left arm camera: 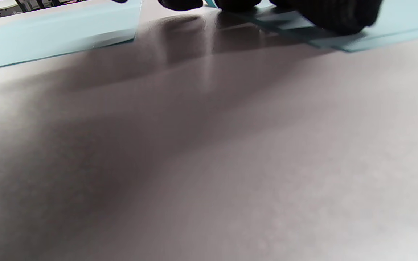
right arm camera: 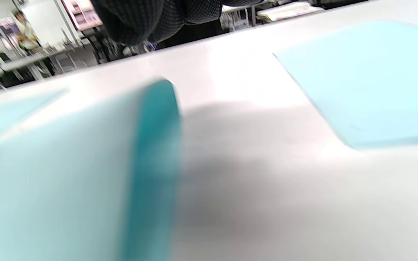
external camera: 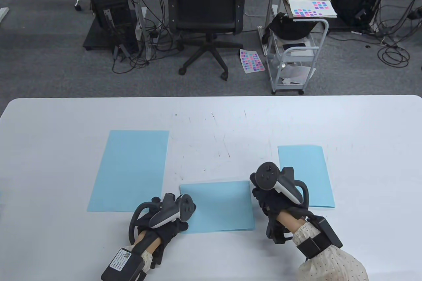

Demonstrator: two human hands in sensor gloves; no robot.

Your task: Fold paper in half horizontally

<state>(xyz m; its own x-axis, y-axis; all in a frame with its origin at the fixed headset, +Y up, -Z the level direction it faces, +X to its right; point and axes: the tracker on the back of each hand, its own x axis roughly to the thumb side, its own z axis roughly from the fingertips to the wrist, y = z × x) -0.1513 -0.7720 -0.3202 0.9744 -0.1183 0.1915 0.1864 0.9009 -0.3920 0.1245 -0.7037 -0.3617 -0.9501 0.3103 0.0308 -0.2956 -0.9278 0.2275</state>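
Your left hand (external camera: 165,216) presses its fingertips (left arm camera: 334,16) down on the near-left corner of the folded blue sheet (external camera: 219,207); straight or curled, I cannot tell. Your right hand (external camera: 275,195) sits at that sheet's right edge, fingers hidden under the tracker, so its grip cannot be told either. The right wrist view shows the sheet's right side bowed up in a loop, not flat. Judged step: sheet doubled over, crease not yet set. Next move calls for matching the edges, then pressing along the fold. A flat sheet (external camera: 130,170) lies left of the folded one, another (external camera: 305,175) right, all on the counter (external camera: 211,119).
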